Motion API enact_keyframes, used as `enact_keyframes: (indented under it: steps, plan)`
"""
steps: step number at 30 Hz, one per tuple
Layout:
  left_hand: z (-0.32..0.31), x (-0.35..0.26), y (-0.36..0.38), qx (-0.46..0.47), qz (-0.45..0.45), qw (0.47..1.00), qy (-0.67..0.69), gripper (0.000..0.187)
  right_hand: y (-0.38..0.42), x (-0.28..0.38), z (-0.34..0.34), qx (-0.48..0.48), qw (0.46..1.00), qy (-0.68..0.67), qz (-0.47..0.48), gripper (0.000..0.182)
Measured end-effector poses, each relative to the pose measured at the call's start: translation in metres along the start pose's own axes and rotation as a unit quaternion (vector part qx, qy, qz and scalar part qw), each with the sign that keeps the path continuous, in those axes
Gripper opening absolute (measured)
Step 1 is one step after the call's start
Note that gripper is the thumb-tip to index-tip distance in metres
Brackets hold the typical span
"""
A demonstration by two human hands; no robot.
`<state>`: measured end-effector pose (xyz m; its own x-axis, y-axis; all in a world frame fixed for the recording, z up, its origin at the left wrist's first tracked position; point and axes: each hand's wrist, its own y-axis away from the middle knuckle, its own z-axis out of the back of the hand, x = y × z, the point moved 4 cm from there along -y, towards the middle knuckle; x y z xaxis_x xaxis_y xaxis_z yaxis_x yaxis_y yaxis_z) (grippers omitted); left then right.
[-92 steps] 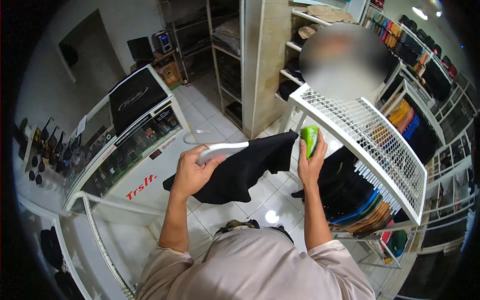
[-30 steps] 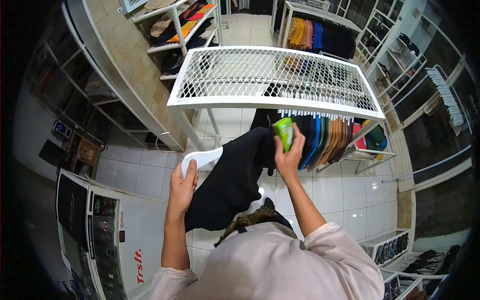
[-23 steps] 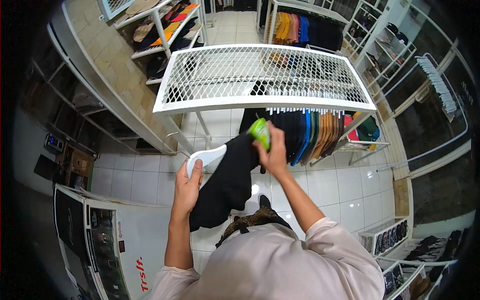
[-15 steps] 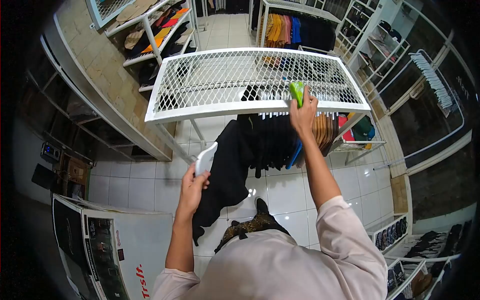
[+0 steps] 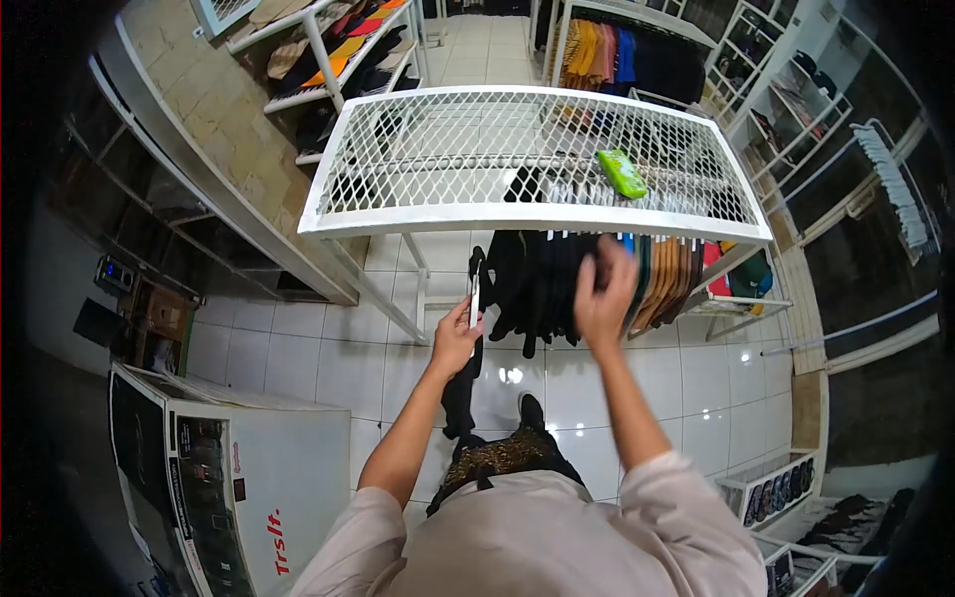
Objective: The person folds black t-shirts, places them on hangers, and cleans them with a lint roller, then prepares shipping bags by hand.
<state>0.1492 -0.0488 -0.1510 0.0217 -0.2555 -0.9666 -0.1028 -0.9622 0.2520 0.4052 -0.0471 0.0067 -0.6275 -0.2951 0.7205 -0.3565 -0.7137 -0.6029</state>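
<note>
My left hand (image 5: pixel 455 340) is closed round a white clothes hanger (image 5: pixel 475 301), seen nearly edge-on in front of the rack. A long black garment (image 5: pixel 460 393) hangs beside and below that hand; its upper part is partly hidden. My right hand (image 5: pixel 607 294), a little blurred, is in front of the row of hung clothes with thumb and fingers apart and nothing visible in them. Black garments (image 5: pixel 542 289) hang left of it, brown ones (image 5: pixel 668 284) to its right. A bright green packet (image 5: pixel 623 174) lies on the rack's white mesh top (image 5: pixel 438 159).
White shelves with folded clothes (image 5: pixel 348 55) stand at the back left. Another rack with yellow, pink and blue clothes (image 5: pixel 597 50) is behind. A white cabinet (image 5: pixel 288 468) stands at lower left, a sandal display (image 5: pixel 781 488) at lower right. White tiles (image 5: pixel 572 383) cover the floor.
My right hand has let go of the green packet, now on the mesh top, and moved down to the hung clothes. My left hand has moved right with the hanger, now turned edge-on.
</note>
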Motion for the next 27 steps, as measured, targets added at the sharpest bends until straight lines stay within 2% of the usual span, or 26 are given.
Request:
enact_keyframes:
  steps: [1, 2, 3, 4, 6, 7, 9, 10, 12, 13, 14, 15, 16, 18, 20, 21, 23, 24, 27]
  plan:
    - [-0.004, 0.009, -0.012, -0.016, -0.008, 1.000, 0.001, 0.068, 0.048, -0.003, -0.011, 0.025, 0.999, -0.047, 0.003, 0.028]
    - [-0.007, 0.015, -0.021, -0.022, -0.007, 1.000, 0.006, 0.068, 0.097, -0.003, -0.022, 0.120, 0.986, -0.086, -0.080, 0.031]
    - [-0.010, 0.019, -0.031, -0.034, -0.001, 0.999, 0.001, 0.069, 0.152, -0.018, -0.040, 0.225, 0.958, -0.118, -0.135, 0.037]
    - [-0.015, 0.022, -0.040, -0.043, 0.004, 0.999, -0.005, 0.071, 0.195, -0.021, -0.049, 0.293, 0.938, -0.088, -0.163, 0.050]
    - [-0.026, 0.025, -0.050, -0.047, -0.002, 0.999, 0.028, 0.071, 0.233, -0.023, -0.062, 0.338, 0.865, -0.150, -0.340, 0.056]
    - [-0.030, 0.022, -0.057, -0.059, -0.003, 0.998, 0.033, 0.071, 0.229, -0.027, -0.066, 0.336, 0.866, -0.150, -0.339, 0.056]
    - [-0.036, 0.020, -0.069, -0.070, -0.016, 0.997, 0.016, 0.069, 0.227, -0.036, -0.070, 0.336, 0.828, -0.181, -0.412, 0.058]
    - [-0.040, 0.013, -0.073, -0.068, -0.016, 0.997, 0.015, 0.069, 0.230, -0.052, -0.077, 0.334, 0.828, -0.181, -0.413, 0.058]
    - [-0.047, 0.007, -0.083, -0.058, -0.021, 0.997, 0.051, 0.069, 0.221, -0.072, -0.091, 0.300, 0.804, -0.311, -0.409, 0.059]
    - [-0.051, 0.003, -0.091, -0.026, -0.073, 0.997, 0.027, 0.067, 0.215, -0.079, -0.094, 0.290, 0.789, -0.323, -0.435, 0.058]
    - [-0.050, 0.003, -0.099, -0.025, -0.076, 0.996, 0.027, 0.067, 0.206, -0.086, -0.098, 0.289, 0.790, -0.324, -0.433, 0.058]
    - [-0.050, -0.003, -0.103, -0.026, -0.136, 0.984, -0.109, 0.065, 0.195, -0.092, -0.100, 0.267, 0.800, -0.333, -0.421, 0.058]
    - [-0.051, -0.004, -0.105, -0.028, -0.191, 0.951, -0.242, 0.064, 0.187, -0.098, -0.103, 0.247, 0.809, -0.343, -0.410, 0.058]
    - [-0.056, -0.002, -0.100, -0.065, -0.164, 0.946, -0.274, 0.063, 0.170, -0.118, -0.116, 0.230, 0.833, -0.341, -0.372, 0.055]
    - [-0.061, 0.003, -0.101, -0.035, -0.098, 0.963, -0.248, 0.066, 0.143, -0.118, -0.121, 0.238, 0.848, -0.304, -0.362, 0.054]
    - [-0.064, 0.006, -0.102, -0.028, -0.100, 0.963, -0.250, 0.066, 0.136, -0.119, -0.126, 0.208, 0.844, -0.337, -0.362, 0.054]
    - [-0.068, 0.013, -0.105, -0.021, -0.090, 0.987, -0.134, 0.067, 0.122, -0.122, -0.132, 0.200, 0.861, -0.313, -0.347, 0.053]
    - [-0.070, 0.011, -0.107, -0.019, -0.089, 0.987, -0.134, 0.067, 0.114, -0.123, -0.134, 0.202, 0.875, -0.291, -0.330, 0.053]
    - [-0.068, 0.007, -0.115, -0.031, -0.077, 0.990, -0.114, 0.065, 0.102, -0.128, -0.142, 0.223, 0.866, -0.283, -0.347, 0.052]
